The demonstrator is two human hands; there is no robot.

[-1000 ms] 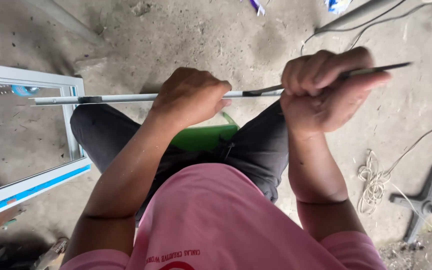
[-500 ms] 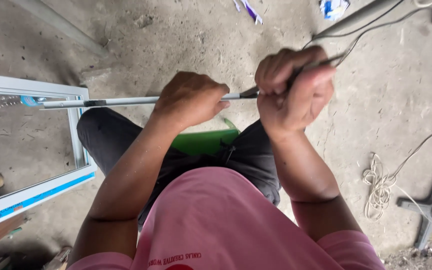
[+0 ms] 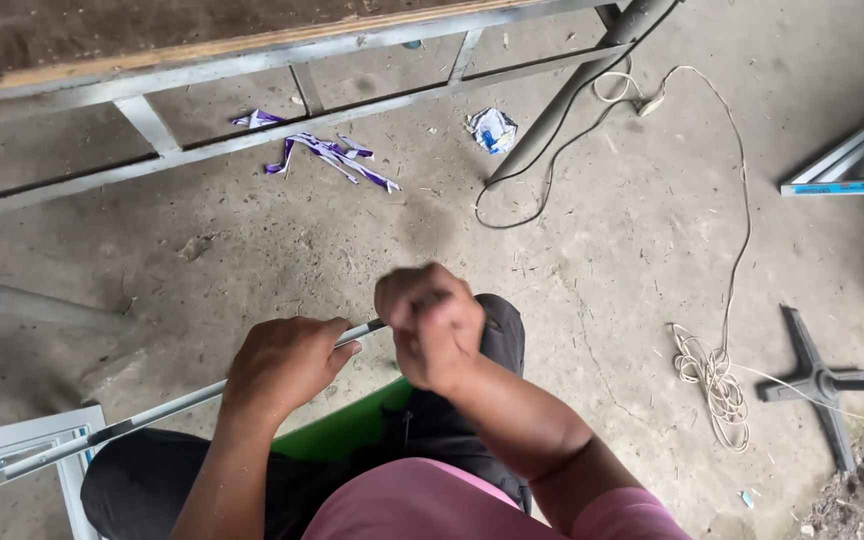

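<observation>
At the far left a white frame (image 3: 27, 440) lies on the concrete floor (image 3: 592, 260), and the thin metal rod (image 3: 167, 408) runs from it slanting up toward the right. The left hand (image 3: 282, 365) wraps the rod at its middle, its grip pressed together around it. Just to the right, the right hand (image 3: 430, 325) is balled in a fist at the rod's upper end, grip pressed tight; it is blurred, so what it pinches cannot be told. Below the hands a green seat (image 3: 347, 430) shows between dark trousers. Beyond lie purple-and-white scraps (image 3: 327, 155), a metal desk frame (image 3: 252, 70), a black cable (image 3: 552, 130), a coiled white cord (image 3: 712, 375) and a black cross-shaped stand (image 3: 817, 380).
</observation>
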